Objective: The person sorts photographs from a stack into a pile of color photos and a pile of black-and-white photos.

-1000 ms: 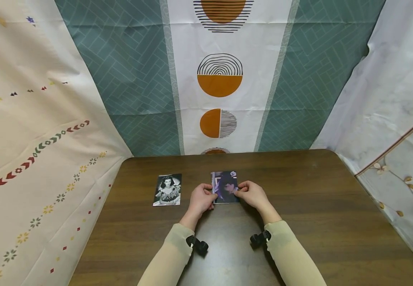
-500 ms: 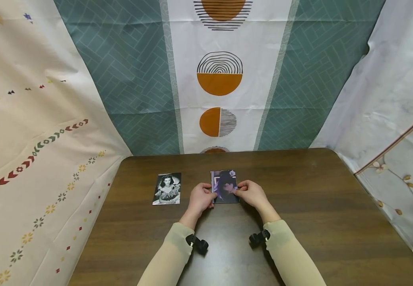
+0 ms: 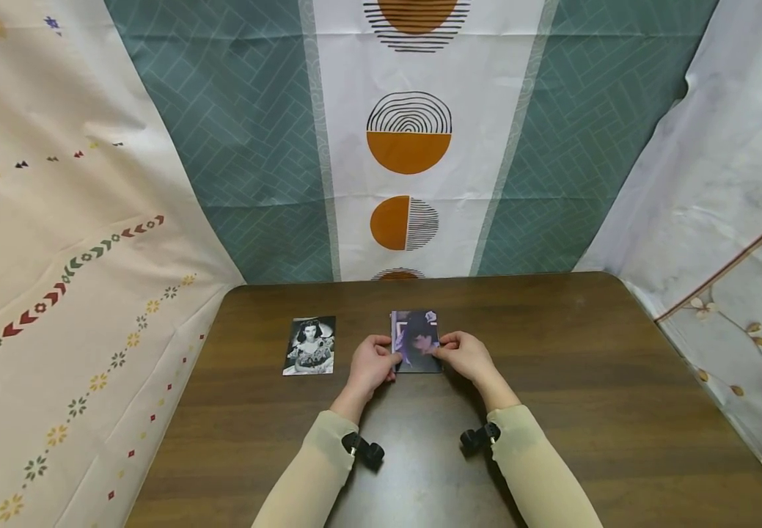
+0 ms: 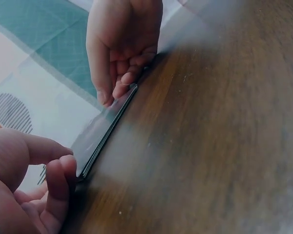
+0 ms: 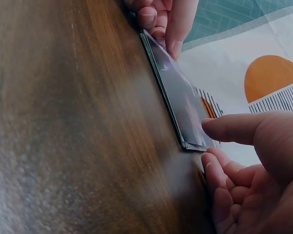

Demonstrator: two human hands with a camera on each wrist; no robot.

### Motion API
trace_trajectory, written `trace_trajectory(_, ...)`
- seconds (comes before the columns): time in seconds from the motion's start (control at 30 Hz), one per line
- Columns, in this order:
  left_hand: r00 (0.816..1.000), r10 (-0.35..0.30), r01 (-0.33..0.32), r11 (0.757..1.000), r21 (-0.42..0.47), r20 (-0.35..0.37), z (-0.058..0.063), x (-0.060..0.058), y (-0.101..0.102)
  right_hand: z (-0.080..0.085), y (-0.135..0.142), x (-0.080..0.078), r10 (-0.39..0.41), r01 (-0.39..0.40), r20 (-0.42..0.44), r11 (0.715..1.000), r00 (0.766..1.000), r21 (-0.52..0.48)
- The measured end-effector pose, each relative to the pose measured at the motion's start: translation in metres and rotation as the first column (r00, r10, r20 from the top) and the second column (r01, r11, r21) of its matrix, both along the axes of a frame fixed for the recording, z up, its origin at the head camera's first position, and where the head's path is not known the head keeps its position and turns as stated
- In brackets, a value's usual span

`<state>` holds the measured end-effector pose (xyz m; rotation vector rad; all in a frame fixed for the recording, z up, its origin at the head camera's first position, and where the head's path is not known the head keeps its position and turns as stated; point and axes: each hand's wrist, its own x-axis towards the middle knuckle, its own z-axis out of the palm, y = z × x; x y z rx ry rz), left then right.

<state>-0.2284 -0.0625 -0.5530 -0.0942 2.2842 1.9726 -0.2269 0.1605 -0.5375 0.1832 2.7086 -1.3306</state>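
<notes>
A small stack of photo cards (image 3: 415, 339) lies near the middle of the table, a purple-tinted picture on top. Several thin layers show along its near edge in both wrist views. My left hand (image 3: 371, 364) pinches the stack's left side, thumb on the top card. On the opposite side, my right hand (image 3: 468, 358) holds it the same way, with the thumb (image 5: 224, 127) over the picture and the other fingers curled at the edge. To the left of the stack, a black-and-white photo card (image 3: 310, 347) lies flat, apart from both hands.
The brown wooden table (image 3: 605, 411) ends at a patterned teal and white cloth (image 3: 255, 147) behind. A cream cloth (image 3: 77, 293) hangs on the left and a white floral cloth (image 3: 717, 183) on the right. Each wrist wears a small black camera.
</notes>
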Motion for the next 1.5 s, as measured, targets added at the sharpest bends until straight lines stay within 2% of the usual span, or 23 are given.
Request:
trace_trajectory(0.27,0.998,0.025,-0.024,1.000,0.008,-0.064,-0.001,-0.001,-0.002,0.004,0.001,0.002,-0.011,0.013,0.016,0.991,1.000,-0.130)
trace_trajectory(0.57,0.998,0.011,-0.011,1.000,-0.002,-0.059,0.002,0.005,-0.004,0.005,-0.003,0.003,0.027,-0.025,0.006,0.972,1.000,-0.233)
trace_trajectory(0.67,0.999,0.010,-0.010,1.000,-0.006,-0.051,0.002,0.007,-0.004,0.005,-0.003,0.003,0.009,-0.009,0.000,0.978,1.000,-0.209)
trace_trajectory(0.8,0.999,-0.003,0.001,0.998,-0.058,-0.048,0.002,0.009,-0.005,0.007,-0.002,0.005,-0.022,0.022,0.008,0.996,1.000,-0.089)
trace_trajectory(0.93,0.998,-0.052,0.046,0.988,-0.145,-0.039,0.006,0.013,-0.006,0.009,0.000,0.007,-0.023,0.023,0.007,0.999,1.000,0.037)
trace_trajectory(1.07,0.994,-0.100,0.091,0.975,-0.203,-0.037,0.009,0.015,-0.006,0.010,0.001,0.007,-0.005,0.004,0.006,0.996,1.000,0.094)
trace_trajectory(1.23,0.993,-0.115,0.105,0.969,-0.223,-0.031,0.010,0.014,-0.005,0.011,0.002,0.009,0.003,-0.004,0.011,0.996,1.000,0.086)
trace_trajectory(1.5,0.993,-0.114,0.106,0.973,-0.203,-0.026,0.009,0.012,-0.007,0.009,0.001,0.010,0.017,-0.017,0.005,0.999,1.000,-0.037)
